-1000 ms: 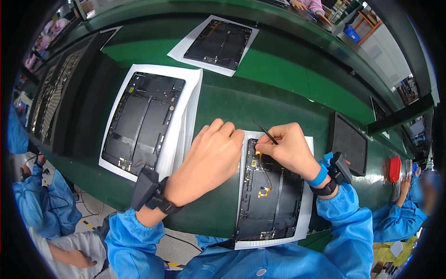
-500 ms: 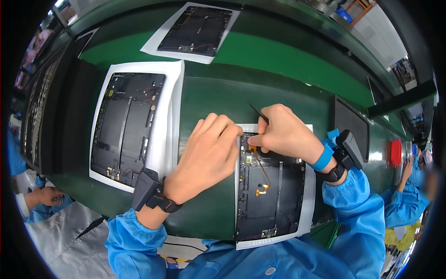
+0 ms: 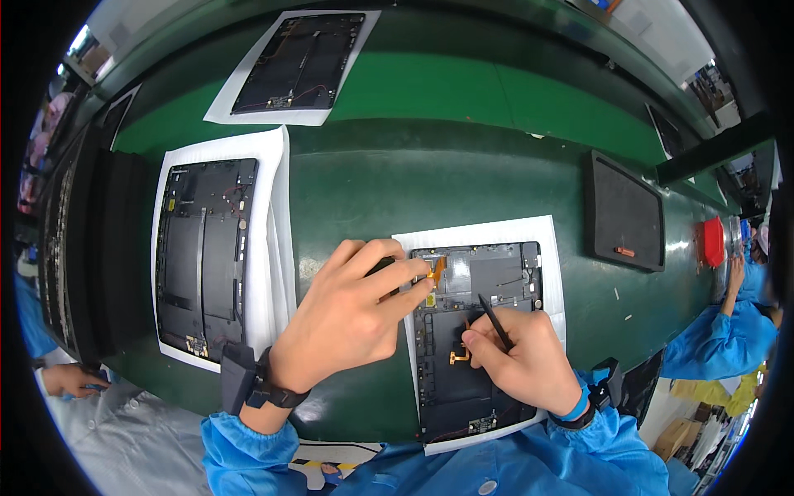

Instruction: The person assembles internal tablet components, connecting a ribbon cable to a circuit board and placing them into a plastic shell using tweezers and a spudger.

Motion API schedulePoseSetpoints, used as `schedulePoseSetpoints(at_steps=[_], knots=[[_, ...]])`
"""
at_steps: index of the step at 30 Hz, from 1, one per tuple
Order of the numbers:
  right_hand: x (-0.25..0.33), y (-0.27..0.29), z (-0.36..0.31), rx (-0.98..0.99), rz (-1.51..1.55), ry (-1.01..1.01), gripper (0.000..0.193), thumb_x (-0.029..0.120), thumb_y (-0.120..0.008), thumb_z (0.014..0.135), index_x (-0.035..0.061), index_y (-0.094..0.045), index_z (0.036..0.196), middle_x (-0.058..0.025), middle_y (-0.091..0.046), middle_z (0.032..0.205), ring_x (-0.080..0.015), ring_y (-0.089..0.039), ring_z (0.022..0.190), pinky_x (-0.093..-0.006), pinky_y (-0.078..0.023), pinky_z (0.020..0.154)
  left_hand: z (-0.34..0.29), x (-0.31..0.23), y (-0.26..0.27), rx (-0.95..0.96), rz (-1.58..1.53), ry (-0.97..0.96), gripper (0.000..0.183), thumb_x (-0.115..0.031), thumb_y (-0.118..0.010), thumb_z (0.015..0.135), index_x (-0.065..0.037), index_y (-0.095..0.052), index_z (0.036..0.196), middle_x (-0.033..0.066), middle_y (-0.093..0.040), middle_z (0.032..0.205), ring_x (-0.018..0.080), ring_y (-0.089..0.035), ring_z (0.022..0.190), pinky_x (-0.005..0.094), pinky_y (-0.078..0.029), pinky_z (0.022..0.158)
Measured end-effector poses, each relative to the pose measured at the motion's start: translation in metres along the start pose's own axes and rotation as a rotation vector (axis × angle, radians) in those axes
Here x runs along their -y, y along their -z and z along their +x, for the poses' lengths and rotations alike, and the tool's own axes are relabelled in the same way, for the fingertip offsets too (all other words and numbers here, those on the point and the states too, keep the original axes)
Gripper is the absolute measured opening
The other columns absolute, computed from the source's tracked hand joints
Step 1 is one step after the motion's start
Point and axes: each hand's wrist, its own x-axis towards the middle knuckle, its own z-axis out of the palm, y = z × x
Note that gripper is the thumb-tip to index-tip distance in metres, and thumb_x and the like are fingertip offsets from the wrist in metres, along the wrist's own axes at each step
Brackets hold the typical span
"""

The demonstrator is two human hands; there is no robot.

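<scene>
In front of me a black tablet housing [image 3: 504,306] lies open side up on a white foam sheet [image 3: 549,248]. An orange flex cable [image 3: 438,273] sits at its upper left, under the fingertips of my left hand [image 3: 351,310], which are drawn together on the cable. My right hand [image 3: 529,351] is over the middle of the housing. It grips a thin black pointed stick [image 3: 496,321], tip up and away from me. Thumb and fingertip of that hand also meet at the cable's strip, just above its lower gold end [image 3: 458,358].
Another housing [image 3: 203,248] lies on white foam at left, a third [image 3: 302,62] on the raised green shelf. A black tray [image 3: 624,211] holding a small orange-brown piece [image 3: 624,251] is at right, near a red bin [image 3: 711,241]. Black trays [image 3: 78,240] stand far left. People sit on both sides.
My right hand has come down from the housing's upper left corner to its middle, stick still in it. My left fingers have shifted onto the cable's upper end. The whole view has swung slightly.
</scene>
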Motion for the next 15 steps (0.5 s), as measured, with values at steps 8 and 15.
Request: schedulePoseSetpoints(at_steps=[8, 15], knots=[[-0.016, -0.013, 0.001, -0.059, 0.274, -0.017, 0.017, 0.009, -0.067, 0.097, -0.004, -0.068, 0.086, -0.0056, -0.067, 0.065, -0.0071, -0.06, 0.059, -0.0257, -0.046, 0.053, 0.008, -0.009, -0.004, 0.023, 0.048, 0.017, 0.039, 0.005, -0.066, 0.065, -0.001, -0.077, 0.102, 0.0052, -0.072, 0.116, 0.0296, -0.061, 0.111, 0.0461, -0.049, 0.093], [-0.008, -0.012, -0.003, -0.051, 0.542, -0.104, 0.019, 0.011, -0.067, 0.099, -0.0018, -0.069, 0.085, -0.0033, -0.065, 0.063, -0.0059, -0.057, 0.057, -0.0236, -0.043, 0.052, 0.004, -0.004, -0.004, -0.004, 0.016, 0.053, 0.036, 0.006, -0.065, 0.07, -0.001, -0.078, 0.102, 0.0045, -0.073, 0.118, 0.029, -0.061, 0.112, 0.051, -0.046, 0.104]])
